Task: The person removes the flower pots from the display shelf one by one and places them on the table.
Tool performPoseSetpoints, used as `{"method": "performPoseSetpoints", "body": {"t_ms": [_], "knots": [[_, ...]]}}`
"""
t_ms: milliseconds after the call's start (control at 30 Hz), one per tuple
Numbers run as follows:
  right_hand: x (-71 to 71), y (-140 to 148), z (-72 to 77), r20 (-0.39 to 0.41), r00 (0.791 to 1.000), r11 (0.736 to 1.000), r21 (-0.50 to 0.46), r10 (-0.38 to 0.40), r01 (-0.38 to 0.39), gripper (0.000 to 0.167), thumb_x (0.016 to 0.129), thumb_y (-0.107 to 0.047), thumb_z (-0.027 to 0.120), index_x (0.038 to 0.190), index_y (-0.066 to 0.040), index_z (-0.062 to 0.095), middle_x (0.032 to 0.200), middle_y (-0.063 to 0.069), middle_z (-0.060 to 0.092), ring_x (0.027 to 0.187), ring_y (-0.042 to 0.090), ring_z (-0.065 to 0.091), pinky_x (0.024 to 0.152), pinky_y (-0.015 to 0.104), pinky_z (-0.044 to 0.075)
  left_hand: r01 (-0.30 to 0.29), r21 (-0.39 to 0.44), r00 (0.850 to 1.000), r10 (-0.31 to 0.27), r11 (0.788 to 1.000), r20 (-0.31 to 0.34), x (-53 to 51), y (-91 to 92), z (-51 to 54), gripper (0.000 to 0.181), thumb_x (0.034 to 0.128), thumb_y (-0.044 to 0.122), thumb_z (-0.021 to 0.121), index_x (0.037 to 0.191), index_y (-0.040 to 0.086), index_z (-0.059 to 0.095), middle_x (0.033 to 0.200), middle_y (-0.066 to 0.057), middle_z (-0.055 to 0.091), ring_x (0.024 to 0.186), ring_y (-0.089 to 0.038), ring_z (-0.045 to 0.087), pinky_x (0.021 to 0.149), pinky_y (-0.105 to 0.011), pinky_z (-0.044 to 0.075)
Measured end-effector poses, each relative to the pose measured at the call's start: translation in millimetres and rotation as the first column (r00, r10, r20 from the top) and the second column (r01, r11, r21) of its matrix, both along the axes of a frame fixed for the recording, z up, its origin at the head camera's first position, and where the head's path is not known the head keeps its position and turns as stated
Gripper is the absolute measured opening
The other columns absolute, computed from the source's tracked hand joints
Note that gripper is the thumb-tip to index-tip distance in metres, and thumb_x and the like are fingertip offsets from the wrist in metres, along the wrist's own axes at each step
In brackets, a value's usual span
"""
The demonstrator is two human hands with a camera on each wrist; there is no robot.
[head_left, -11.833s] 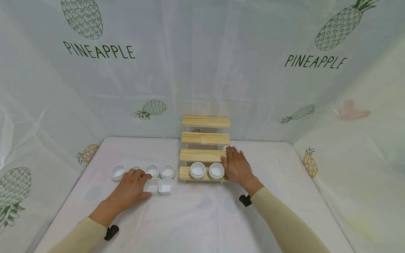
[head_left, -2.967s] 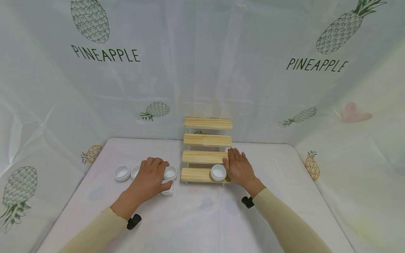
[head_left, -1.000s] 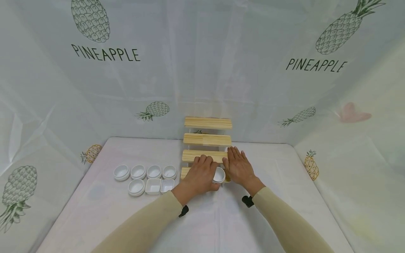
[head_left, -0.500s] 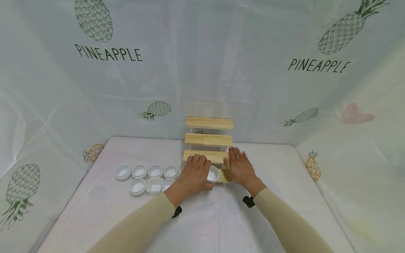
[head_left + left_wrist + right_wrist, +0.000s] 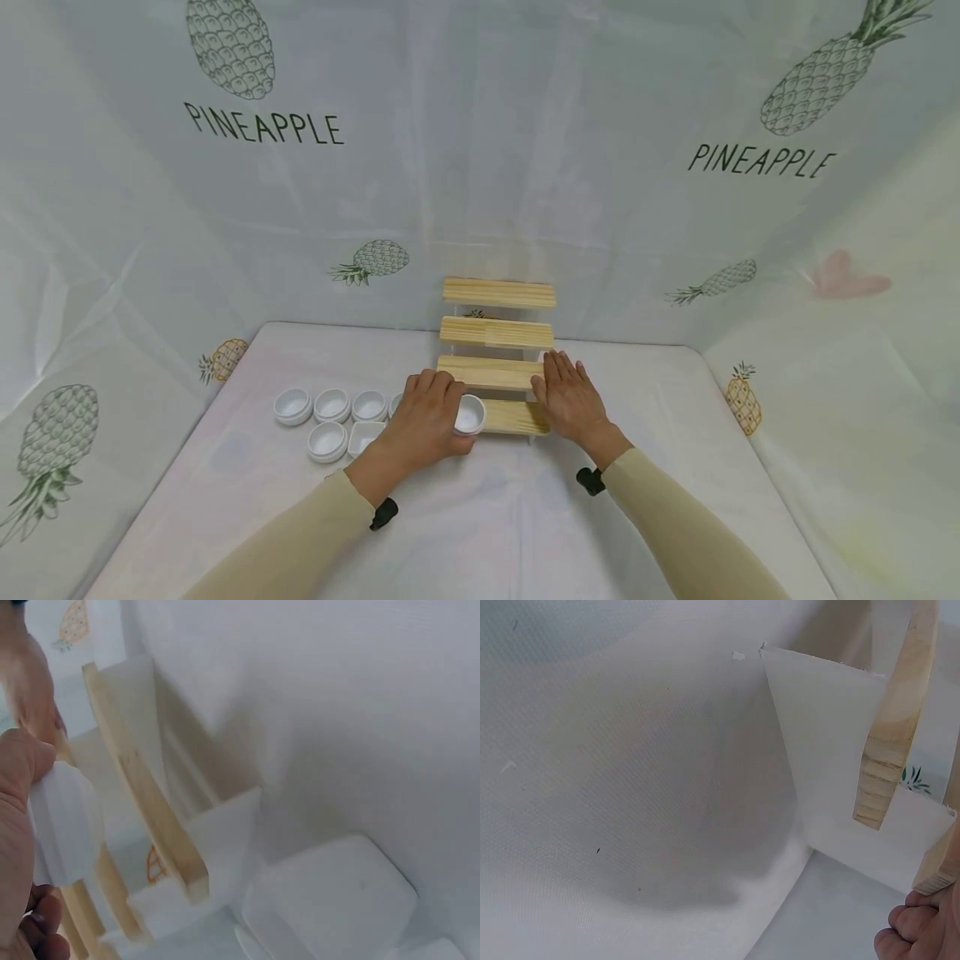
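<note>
My left hand (image 5: 423, 417) pinches a small white round bowl (image 5: 469, 415) between thumb and fingers, at the left end of the lowest step of a wooden tiered stand (image 5: 498, 373). The left wrist view shows the side of that bowl (image 5: 66, 825) close up. At the stand's right side, my right hand (image 5: 572, 398) rests with straight fingers against the ends of the steps. Left of the stand stand several white round bowls (image 5: 292, 406) in a row. Before them are another round bowl (image 5: 327, 442) and a square dish (image 5: 366, 437); my left hand and arm hide more.
All the steps of the stand, such as the top one (image 5: 498, 292), bear no bowls. A hanging sheet with pineapple prints (image 5: 480, 167) rises behind the table (image 5: 645, 500). In the left wrist view a white square dish (image 5: 330, 900) lies near the stand.
Two round bowls stood on the lowest step at first; one has gone to the front row at left. My left hand has since taken the other and carried it leftward. The right hand stays put.
</note>
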State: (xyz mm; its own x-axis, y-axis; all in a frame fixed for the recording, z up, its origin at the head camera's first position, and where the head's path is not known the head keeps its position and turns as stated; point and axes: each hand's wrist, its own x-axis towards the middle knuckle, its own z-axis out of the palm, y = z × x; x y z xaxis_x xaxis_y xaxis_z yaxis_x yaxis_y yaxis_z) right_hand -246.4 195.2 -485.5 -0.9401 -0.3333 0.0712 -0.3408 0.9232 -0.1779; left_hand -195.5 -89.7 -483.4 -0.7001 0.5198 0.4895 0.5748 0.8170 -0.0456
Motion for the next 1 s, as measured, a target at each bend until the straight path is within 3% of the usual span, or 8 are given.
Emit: {"method": "performPoseSetpoints", "body": {"t_ms": [467, 767, 1000], "knots": [[0.6, 0.3, -3.8, 0.004, 1.000, 1.000, -0.014, -0.005, 0.005, 0.073, 0.115, -0.048, 0.013, 0.163, 0.007, 0.025, 0.171, 0.023, 0.026, 0.160, 0.041, 0.024, 0.129, 0.058, 0.017, -0.083, 0.012, 0.995, 0.082, 0.996, 0.065, 16.6, -50.4, 13.6, 0.073, 0.0746, 0.055, 0.088, 0.119, 0.003, 0.062, 0.110, -0.012, 0.058, 0.101, -0.032, 0.049, 0.088, -0.047, 0.041], [1.2, -1.1, -3.9, -0.003, 1.000, 1.000, -0.009, -0.001, 0.001, 0.072, 0.116, -0.047, 0.015, 0.163, 0.007, 0.026, 0.171, 0.024, 0.026, 0.160, 0.041, 0.025, 0.129, 0.058, 0.018, -0.184, 0.051, 0.974, 0.176, 0.982, 0.142, 29.9, -103.6, 16.8, 0.073, 0.0736, 0.048, 0.092, 0.119, -0.001, 0.062, 0.113, -0.018, 0.059, 0.105, -0.038, 0.048, 0.085, -0.050, 0.037], [0.0, 0.8, -1.3, 0.005, 1.000, 1.000, -0.001, -0.007, 0.007, 0.072, 0.116, -0.047, 0.015, 0.163, 0.006, 0.024, 0.171, 0.023, 0.025, 0.160, 0.041, 0.023, 0.129, 0.058, 0.017, -0.251, 0.099, 0.963, 0.238, 0.963, 0.129, 38.9, -149.6, 19.7, 0.073, 0.0709, 0.040, 0.094, 0.118, -0.006, 0.063, 0.110, -0.023, 0.060, 0.102, -0.043, 0.050, 0.083, -0.054, 0.038]]}}
